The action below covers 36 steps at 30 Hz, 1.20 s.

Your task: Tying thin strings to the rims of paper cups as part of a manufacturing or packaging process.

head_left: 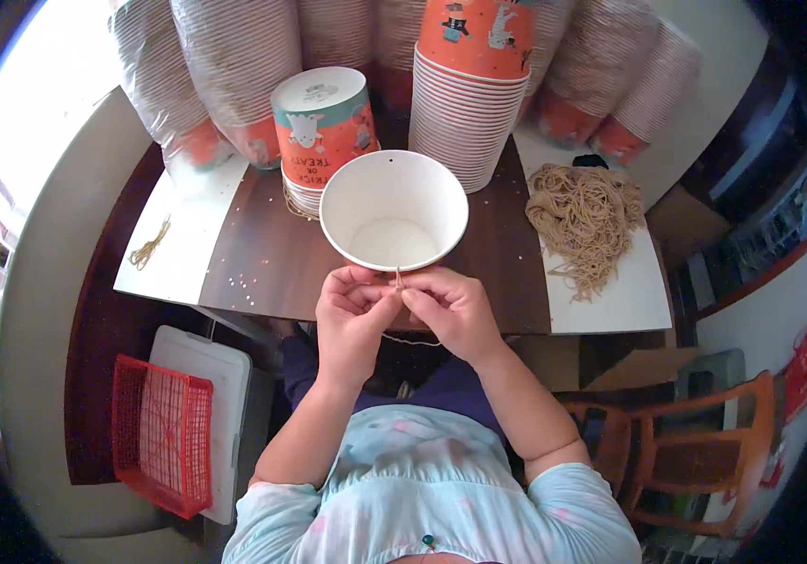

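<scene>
A white paper bucket (356, 202) is tipped so that its open mouth faces me, with a small hole near the far rim. At its near rim a thin beige cord (399, 275) comes out, and a loose length of it hangs below my hands. My left hand (352, 315) is closed, pinching the cord just under the rim. Beside it, my right hand (460, 315) pinches the same cord, thumb and fingertips almost meeting the left ones. The fingertips partly hide the cord between them, so a knot cannot be made out.
Behind the bucket stand an upturned orange-and-teal bucket (325, 127) and a tall nested bucket stack (469, 117). Wrapped stacks (234, 56) line the back. A tangled cord pile (587, 221) lies right, a small cord bundle (149, 244) left. A red basket (164, 432) and wooden chair (695, 456) flank me.
</scene>
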### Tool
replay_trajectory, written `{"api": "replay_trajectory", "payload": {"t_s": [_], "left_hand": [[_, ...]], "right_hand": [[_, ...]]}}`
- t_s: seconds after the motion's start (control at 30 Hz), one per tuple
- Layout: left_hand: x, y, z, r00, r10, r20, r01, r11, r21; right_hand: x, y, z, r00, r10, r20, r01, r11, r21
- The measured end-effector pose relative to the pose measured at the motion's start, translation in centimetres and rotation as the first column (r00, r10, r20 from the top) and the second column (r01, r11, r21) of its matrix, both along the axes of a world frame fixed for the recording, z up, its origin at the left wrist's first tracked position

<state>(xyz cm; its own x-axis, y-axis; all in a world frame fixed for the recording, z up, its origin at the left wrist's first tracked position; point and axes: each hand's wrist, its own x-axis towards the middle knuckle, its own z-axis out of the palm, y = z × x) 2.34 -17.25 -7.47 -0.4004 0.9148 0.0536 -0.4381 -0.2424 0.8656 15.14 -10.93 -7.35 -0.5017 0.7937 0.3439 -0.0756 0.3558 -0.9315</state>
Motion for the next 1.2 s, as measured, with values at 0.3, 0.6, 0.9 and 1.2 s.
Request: {"api": "replay_trajectory", "payload": {"t_s": [0.3, 0.6, 0.9, 1.2], "left_hand": [[1.0, -0.6, 0.9, 0.939, 0.197, -0.282, -0.181, 0.98, 0.084], [1.3, -1.0, 0.5, 0.454, 0.469, -0.758, -0.385, 0.87, 0.307], [0.6, -0.9, 0.3, 0.5, 0.439, -0.746, -0.27, 0.898, 0.348], [-0.1, -0.6, 0.3, 0.357, 0.492, -0.794, -0.194, 0.87, 0.452]], "right_hand": [[-1.1, -0.3, -1.6, 0.946, -0.043, -0.322, -0.155, 0.811, -0.564], [-1.5, -0.8, -1.3, 0.969, -0.123, -0.213, 0.056, 0.953, -0.298], [-0.8, -0.9, 0.0, 0.958, -0.089, -0.273, -0.082, 0.827, -0.556], [-0.5, -0.5, -0.4, 0.992, -0.069, -0.102, 0.024, 0.921, -0.389]]}}
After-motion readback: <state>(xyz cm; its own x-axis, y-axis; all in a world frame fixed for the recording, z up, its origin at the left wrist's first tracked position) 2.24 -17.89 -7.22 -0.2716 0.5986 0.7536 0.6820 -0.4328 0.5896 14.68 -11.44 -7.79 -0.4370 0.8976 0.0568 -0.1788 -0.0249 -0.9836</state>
